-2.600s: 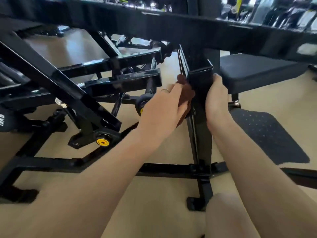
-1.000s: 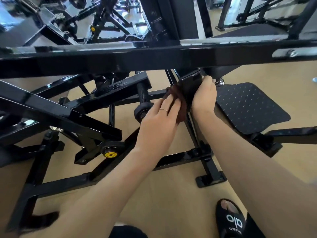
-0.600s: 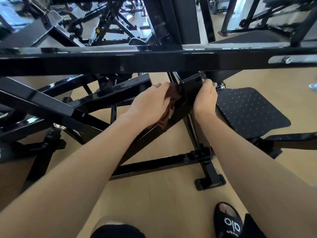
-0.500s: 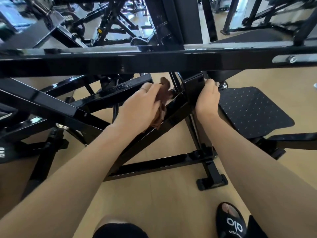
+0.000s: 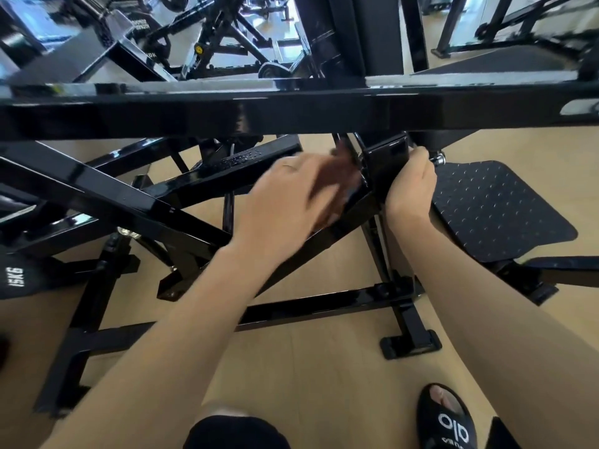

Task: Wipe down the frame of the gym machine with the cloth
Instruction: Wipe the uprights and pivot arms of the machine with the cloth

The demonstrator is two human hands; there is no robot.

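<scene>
The black steel frame of the gym machine (image 5: 291,108) fills the view, with a thick horizontal beam across the top and slanted bars below it. My left hand (image 5: 285,202) holds a brown cloth (image 5: 337,176) against a slanted bar just left of a square black post (image 5: 385,160); the hand and cloth are blurred by motion. My right hand (image 5: 410,186) grips the right side of that post, fingers curled round its edge. Most of the cloth is hidden under my left hand.
A studded black footplate (image 5: 496,209) lies right of the post. A weight plate marked 15KG (image 5: 16,280) sits at the far left. The frame's foot (image 5: 411,345) rests on the tan floor. My sandalled foot (image 5: 450,419) is at the bottom right. More machines stand behind.
My left hand has slid the cloth down the post and along the slanted bar, and now sweeps back up toward the post. My right hand has stayed on the post.
</scene>
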